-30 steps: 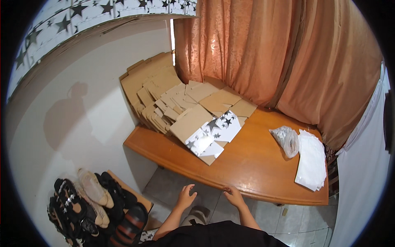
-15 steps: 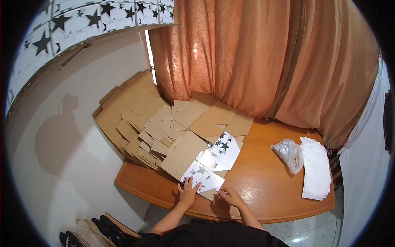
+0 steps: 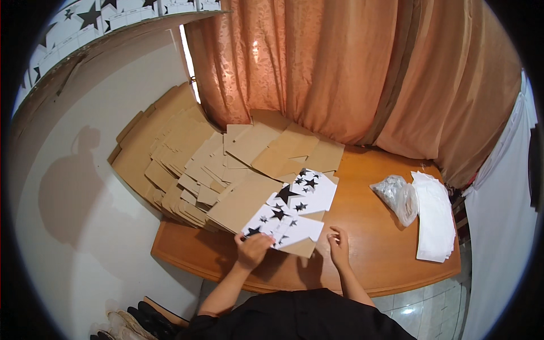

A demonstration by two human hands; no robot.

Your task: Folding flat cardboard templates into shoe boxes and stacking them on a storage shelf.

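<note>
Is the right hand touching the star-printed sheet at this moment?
No, the right hand rests on the table beside the sheet.

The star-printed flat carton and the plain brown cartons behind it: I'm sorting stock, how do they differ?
The star-printed flat carton shows a white face with black stars; the plain brown cartons show bare cardboard. The printed one lies nearest the table's front edge under the left hand; the brown ones fan out toward the wall, untouched. Both are unfolded, flat blanks.
</note>
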